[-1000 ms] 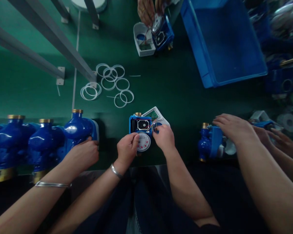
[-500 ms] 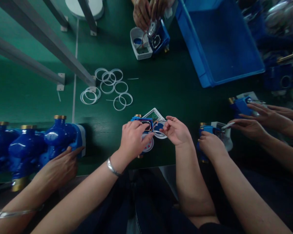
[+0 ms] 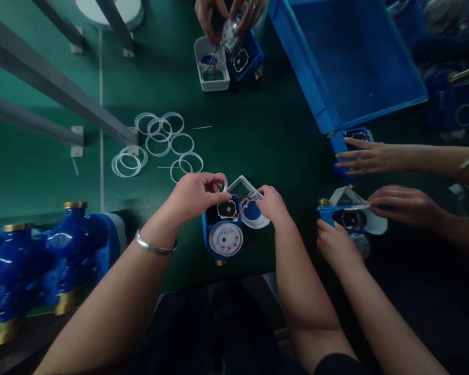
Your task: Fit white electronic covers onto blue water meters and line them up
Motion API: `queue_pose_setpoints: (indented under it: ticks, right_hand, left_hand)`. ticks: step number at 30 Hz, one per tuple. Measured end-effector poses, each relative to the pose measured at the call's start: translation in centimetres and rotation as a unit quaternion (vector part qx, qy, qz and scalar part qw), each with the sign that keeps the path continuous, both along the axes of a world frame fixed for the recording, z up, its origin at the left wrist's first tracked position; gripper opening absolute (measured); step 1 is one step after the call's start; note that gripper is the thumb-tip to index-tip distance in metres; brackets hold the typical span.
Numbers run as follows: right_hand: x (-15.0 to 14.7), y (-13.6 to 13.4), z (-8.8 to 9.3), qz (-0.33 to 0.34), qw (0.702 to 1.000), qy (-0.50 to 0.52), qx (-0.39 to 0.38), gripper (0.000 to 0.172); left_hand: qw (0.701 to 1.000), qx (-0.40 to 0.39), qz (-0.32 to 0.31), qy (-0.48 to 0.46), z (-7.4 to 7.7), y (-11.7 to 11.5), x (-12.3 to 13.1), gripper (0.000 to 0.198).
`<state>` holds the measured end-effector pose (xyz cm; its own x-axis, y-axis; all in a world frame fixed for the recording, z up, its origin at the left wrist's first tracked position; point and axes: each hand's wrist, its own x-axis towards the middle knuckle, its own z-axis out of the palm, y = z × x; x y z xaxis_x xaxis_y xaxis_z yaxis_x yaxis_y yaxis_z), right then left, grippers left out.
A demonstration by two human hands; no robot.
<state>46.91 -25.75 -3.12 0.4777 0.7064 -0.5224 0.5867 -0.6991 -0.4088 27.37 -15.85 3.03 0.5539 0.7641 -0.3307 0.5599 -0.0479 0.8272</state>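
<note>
Two hands: both mine, working over the open water meter on the green table.
Left hand: my left hand is pinched shut on a clear ring, held just above the meter's top edge. Half a second ago this hand lay flat over the meter; now it has lifted off and carries the ring.
Right hand: my right hand is closed on the corner of the white display cover, tilted up from the meter on its wires.
Meter: the blue housing sits just in front of me, red-marked dial now uncovered, black square module showing above it.
Meaning: with the dial clear and a ring in hand, I judge this as the seal-fitting stage.
Ring stock: loose clear rings lie up and left of the meter.
Finished row: blue meter bodies stand far left of my meter.
Neighbour: another person's hand holds a second meter just right of mine.
Bin: a blue crate sits up and right of the meter.
</note>
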Motion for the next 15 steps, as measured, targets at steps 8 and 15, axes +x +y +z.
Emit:
queue_pose_setpoints:
  ticks: [8,15]
  right_hand:
    - [-0.2,-1.5,2.2,-0.133,0.987,0.032,0.089,0.020]
    - [-2.7,-6.5,4.3,-0.410,0.790,0.378,0.253,0.051]
  left_hand:
    - [0.984,0.104,0.143,-0.007,-3.1,-2.4,-1.1,0.026]
    - [0.959,0.282,0.040,-0.015,-4.6,-3.7,-2.2,0.013]
